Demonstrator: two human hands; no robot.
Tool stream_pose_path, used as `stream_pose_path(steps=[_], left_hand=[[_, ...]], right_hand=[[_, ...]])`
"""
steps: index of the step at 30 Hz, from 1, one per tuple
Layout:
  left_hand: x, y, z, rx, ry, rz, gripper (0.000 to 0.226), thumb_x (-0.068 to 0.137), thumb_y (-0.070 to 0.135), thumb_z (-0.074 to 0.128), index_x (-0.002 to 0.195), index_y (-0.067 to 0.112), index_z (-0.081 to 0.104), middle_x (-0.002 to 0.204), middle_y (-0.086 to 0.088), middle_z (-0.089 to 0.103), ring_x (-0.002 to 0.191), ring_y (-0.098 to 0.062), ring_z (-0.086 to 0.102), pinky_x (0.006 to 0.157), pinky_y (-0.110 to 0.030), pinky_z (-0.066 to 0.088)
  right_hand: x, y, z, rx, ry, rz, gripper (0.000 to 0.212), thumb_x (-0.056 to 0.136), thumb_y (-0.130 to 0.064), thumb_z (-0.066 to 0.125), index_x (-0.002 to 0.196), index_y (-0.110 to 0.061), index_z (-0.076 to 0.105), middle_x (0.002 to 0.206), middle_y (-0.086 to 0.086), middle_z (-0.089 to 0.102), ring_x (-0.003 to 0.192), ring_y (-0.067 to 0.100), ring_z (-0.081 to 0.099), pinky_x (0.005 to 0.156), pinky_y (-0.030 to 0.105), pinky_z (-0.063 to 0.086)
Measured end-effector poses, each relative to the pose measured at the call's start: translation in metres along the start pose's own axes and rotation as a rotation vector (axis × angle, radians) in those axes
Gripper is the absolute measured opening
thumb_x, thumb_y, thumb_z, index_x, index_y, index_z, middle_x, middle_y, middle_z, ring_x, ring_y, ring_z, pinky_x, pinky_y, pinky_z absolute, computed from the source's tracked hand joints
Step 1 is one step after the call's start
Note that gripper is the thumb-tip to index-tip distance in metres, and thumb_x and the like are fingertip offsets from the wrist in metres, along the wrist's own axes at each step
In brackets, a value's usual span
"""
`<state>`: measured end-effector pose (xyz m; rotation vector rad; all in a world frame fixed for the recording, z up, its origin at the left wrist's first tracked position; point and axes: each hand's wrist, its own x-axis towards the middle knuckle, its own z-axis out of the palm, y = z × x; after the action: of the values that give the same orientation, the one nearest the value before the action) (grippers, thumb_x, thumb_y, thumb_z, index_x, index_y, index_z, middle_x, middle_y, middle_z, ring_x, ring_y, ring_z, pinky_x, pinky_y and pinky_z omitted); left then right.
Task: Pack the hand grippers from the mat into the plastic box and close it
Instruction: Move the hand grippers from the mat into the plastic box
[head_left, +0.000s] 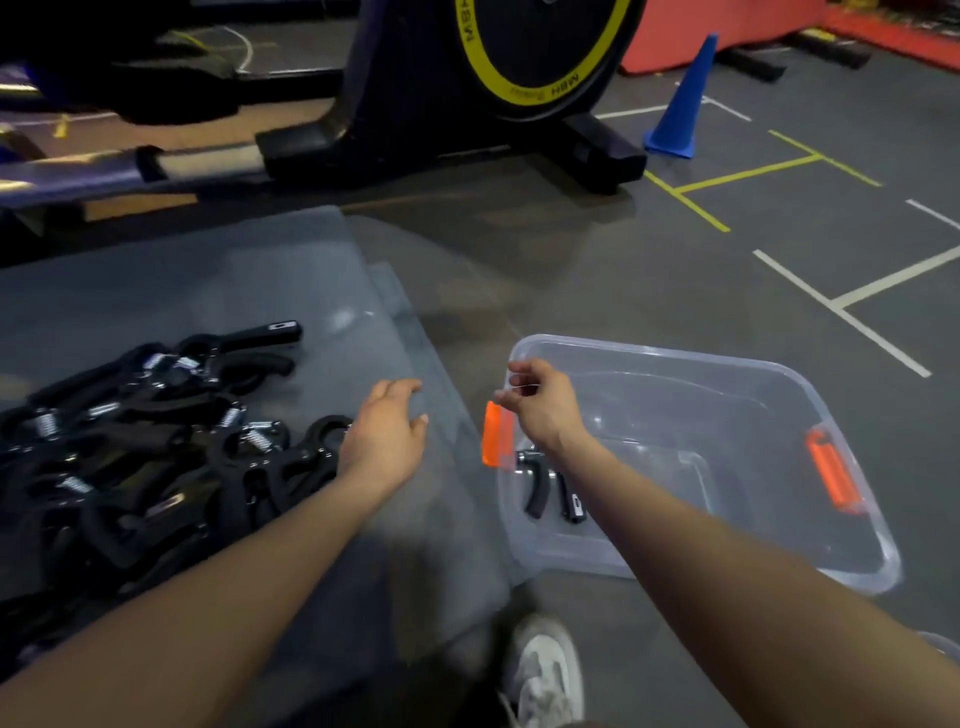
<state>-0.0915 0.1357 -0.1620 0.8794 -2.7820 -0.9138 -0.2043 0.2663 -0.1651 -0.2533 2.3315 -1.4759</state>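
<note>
Left hand over grey mat; gym floor taped.

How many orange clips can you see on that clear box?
2. One orange clip is on the clear box's left end, beside the right hand; the other orange clip is on its right end.

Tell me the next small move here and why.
Probably bring the left hand down onto the pile of hand grippers and pick one up: both hands look empty, only one gripper lies in the plastic box, and most remain on the mat.
</note>
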Motion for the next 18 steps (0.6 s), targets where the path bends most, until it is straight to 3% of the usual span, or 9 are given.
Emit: stream_pose_path(steps=[3, 6, 9, 11, 14, 18], left_hand=[[-0.018, -0.038, -0.032, 0.024, 0.013, -0.045, 0.041, 0.088, 0.014, 0.056, 0.129, 0.013, 0.051, 0.131, -0.01, 0.048, 0.123, -0.029, 0.05, 0.104, -0.038, 0.04], [-0.032, -0.075, -0.057, 0.069, 0.025, -0.107, 0.04, 0.088, 0.014, 0.057, 0.127, 0.013, 0.052, 0.132, -0.008, 0.048, 0.124, -0.027, 0.047, 0.104, -0.037, 0.04], [-0.044, -0.105, -0.073, 0.096, 0.018, -0.144, 0.042, 0.088, 0.015, 0.057, 0.13, 0.013, 0.049, 0.135, -0.005, 0.044, 0.126, -0.025, 0.045, 0.103, -0.036, 0.04], [-0.049, -0.119, -0.079, 0.105, 0.004, -0.139, 0.044, 0.088, 0.015, 0.057, 0.131, 0.013, 0.048, 0.137, -0.004, 0.043, 0.127, -0.024, 0.044, 0.105, -0.035, 0.038], [-0.052, -0.13, -0.082, 0.071, 0.011, -0.107, 0.043, 0.087, 0.013, 0.058, 0.129, 0.014, 0.05, 0.136, -0.003, 0.043, 0.129, -0.022, 0.043, 0.109, -0.034, 0.036], [-0.053, -0.137, -0.086, 0.016, 0.039, -0.117, 0.044, 0.087, 0.012, 0.058, 0.13, 0.014, 0.049, 0.136, -0.001, 0.043, 0.127, -0.021, 0.044, 0.108, -0.035, 0.036]], right_hand=[[-0.016, -0.014, 0.044, -0.092, -0.099, 0.009, 0.043, 0.081, -0.004, 0.068, 0.123, 0.001, 0.055, 0.107, 0.011, 0.061, 0.092, 0.021, 0.054, 0.091, 0.029, 0.045], [-0.028, -0.017, 0.088, -0.165, -0.21, 0.047, 0.044, 0.08, -0.005, 0.07, 0.121, 0.005, 0.055, 0.097, 0.007, 0.055, 0.09, 0.016, 0.05, 0.088, 0.028, 0.045], [-0.035, -0.016, 0.123, -0.259, -0.283, 0.064, 0.047, 0.08, -0.006, 0.071, 0.123, 0.004, 0.054, 0.1, 0.007, 0.057, 0.091, 0.016, 0.049, 0.097, 0.033, 0.044], [-0.038, -0.017, 0.139, -0.321, -0.305, 0.079, 0.047, 0.08, -0.011, 0.071, 0.122, 0.0, 0.055, 0.097, 0.007, 0.055, 0.091, 0.016, 0.051, 0.094, 0.031, 0.045], [-0.044, -0.022, 0.158, -0.376, -0.335, 0.074, 0.029, 0.08, -0.013, 0.072, 0.106, -0.008, 0.06, 0.1, 0.013, 0.062, 0.094, 0.022, 0.059, 0.086, 0.03, 0.046], [-0.048, -0.026, 0.167, -0.537, -0.339, 0.052, 0.048, 0.074, -0.017, 0.077, 0.114, -0.004, 0.054, 0.115, 0.014, 0.063, 0.11, 0.027, 0.059, 0.09, 0.03, 0.046]])
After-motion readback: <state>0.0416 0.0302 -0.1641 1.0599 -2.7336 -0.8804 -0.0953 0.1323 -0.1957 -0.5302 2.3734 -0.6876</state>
